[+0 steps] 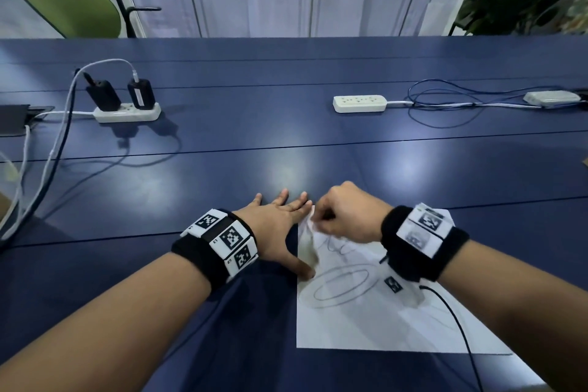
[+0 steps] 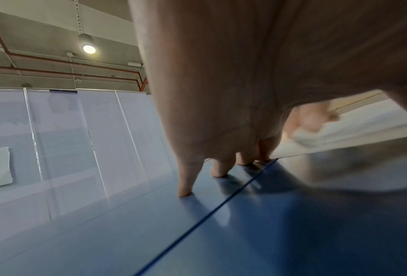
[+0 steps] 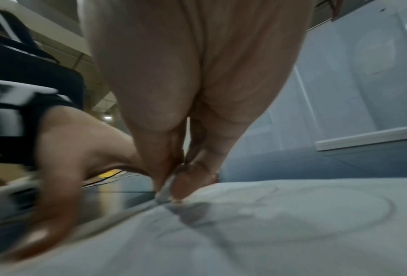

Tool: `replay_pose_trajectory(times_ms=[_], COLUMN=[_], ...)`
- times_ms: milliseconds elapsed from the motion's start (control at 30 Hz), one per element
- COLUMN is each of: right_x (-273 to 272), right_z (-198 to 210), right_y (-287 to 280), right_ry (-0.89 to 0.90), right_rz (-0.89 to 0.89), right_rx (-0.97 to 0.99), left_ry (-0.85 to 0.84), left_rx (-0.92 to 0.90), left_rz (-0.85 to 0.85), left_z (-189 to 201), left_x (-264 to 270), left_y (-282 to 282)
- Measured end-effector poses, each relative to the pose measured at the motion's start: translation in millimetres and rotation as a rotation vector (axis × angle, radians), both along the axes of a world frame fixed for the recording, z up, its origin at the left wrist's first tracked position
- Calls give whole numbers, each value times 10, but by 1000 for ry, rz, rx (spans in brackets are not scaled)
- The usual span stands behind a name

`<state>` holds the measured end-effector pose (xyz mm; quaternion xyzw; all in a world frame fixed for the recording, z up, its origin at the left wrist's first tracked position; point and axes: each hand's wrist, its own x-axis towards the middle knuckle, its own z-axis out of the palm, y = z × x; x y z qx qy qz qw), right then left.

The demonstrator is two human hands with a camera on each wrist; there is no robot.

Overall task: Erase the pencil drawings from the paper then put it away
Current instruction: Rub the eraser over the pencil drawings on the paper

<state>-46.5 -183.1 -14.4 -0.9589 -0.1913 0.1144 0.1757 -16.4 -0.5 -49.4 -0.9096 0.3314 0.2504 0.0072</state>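
Fingers of the left hand (image 1: pixel 280 226) spread straight on the blue table (image 1: pixel 254 153), thumb on the left edge of the paper (image 1: pixel 366 321) beside them, while the right hand (image 1: pixel 346 213) pinches a small whitish eraser (image 3: pixel 165 188) onto the sheet's far corner.
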Motion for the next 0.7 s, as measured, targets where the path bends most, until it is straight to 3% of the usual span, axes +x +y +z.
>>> replay_pose_trajectory(times_ms=[133, 333, 533, 700], right_x=[-225, 117, -177, 189], right_z=[4, 0, 24, -11], right_y=[64, -85, 19, -85], right_ry=[83, -44, 84, -59], right_rz=[118, -65, 153, -34], right_rx=[-28, -38, -37, -40], left_ry=[-1, 0, 0, -5], left_rx=[2, 47, 16, 39], left_rz=[4, -6, 3, -3], left_z=[17, 19, 21, 10], left_x=[-9, -7, -12, -5], left_y=[-9, -14, -14, -10])
